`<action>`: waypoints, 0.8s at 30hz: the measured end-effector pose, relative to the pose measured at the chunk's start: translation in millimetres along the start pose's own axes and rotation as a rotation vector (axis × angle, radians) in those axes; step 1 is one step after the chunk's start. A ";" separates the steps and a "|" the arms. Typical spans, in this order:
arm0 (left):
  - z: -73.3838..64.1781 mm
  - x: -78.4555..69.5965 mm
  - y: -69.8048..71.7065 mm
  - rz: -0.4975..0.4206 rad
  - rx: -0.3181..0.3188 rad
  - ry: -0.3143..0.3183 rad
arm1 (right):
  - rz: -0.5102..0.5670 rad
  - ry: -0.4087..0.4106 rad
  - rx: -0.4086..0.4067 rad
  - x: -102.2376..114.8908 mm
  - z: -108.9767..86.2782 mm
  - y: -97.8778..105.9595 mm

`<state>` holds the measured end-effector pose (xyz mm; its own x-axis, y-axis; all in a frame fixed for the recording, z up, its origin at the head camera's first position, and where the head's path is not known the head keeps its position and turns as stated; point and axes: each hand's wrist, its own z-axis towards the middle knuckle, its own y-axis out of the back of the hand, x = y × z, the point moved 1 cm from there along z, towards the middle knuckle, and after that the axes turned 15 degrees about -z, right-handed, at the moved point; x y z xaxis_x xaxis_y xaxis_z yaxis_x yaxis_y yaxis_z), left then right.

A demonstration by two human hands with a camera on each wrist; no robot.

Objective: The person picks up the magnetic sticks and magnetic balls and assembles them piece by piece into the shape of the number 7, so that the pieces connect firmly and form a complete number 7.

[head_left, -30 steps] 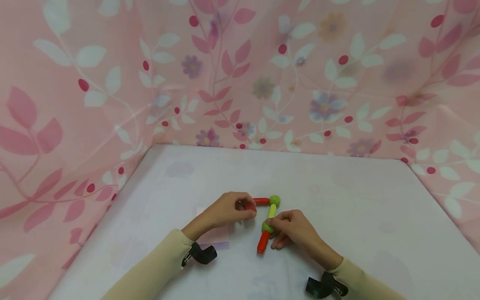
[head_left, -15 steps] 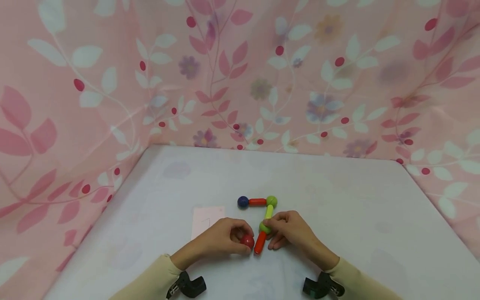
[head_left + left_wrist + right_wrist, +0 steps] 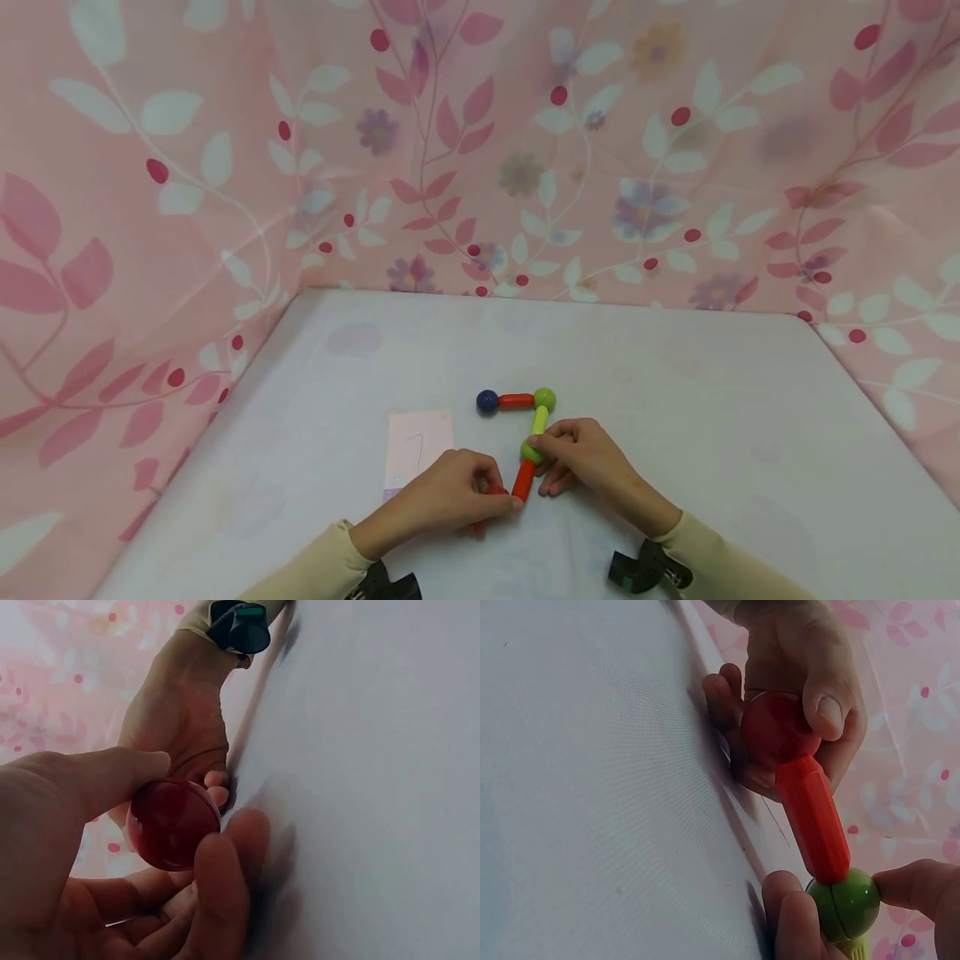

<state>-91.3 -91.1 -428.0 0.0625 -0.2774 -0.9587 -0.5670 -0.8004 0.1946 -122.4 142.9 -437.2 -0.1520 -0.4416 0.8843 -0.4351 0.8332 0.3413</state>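
My left hand (image 3: 450,492) pinches a glossy red ball (image 3: 172,825) between thumb and fingers, low over the table. In the right wrist view that ball meets the end of a red stick (image 3: 814,817). The stick's other end joins a green ball (image 3: 847,906), which my right hand (image 3: 588,458) pinches between thumb and fingers. From there a yellow-green stick (image 3: 540,420) runs away to a second green ball (image 3: 545,398). Another red stick (image 3: 516,401) goes left from it to a dark blue ball (image 3: 487,402). The left hand mostly hides the red ball in the head view.
A pale pink card (image 3: 401,450) with a thin drawn line lies left of the sticks, its lower part behind the left hand. The white table (image 3: 675,367) meets a pink floral cloth (image 3: 480,167) at the back and sides.
My left hand has come toward me from the blue ball with the red ball, then slightly right to the near red stick's end. The right hand keeps its hold on the green ball.
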 end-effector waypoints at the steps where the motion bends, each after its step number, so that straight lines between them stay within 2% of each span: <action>1: -0.1 0.0 -0.8 -0.006 -0.004 0.006 | 0.000 0.002 -0.001 0.1 -0.2 0.1; 5: -0.3 -0.6 -3.4 -0.037 -0.015 0.022 | 0.004 0.005 0.001 0.6 -0.5 0.0; 14: -4.1 -2.8 -10.7 -0.151 0.006 0.054 | -0.004 0.000 -0.007 2.4 -0.6 -0.1; 19: -4.0 -1.5 -14.2 -0.151 0.027 0.027 | -0.007 -0.001 -0.008 1.4 -0.4 0.0; 24: -3.7 -0.9 -15.5 -0.095 0.034 0.010 | -0.008 -0.001 -0.006 1.2 -0.3 -0.1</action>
<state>-79.5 -80.4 -429.4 0.1257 -0.2068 -0.9703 -0.5856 -0.8049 0.0957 -122.4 142.4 -436.2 -0.1497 -0.4486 0.8811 -0.4307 0.8318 0.3503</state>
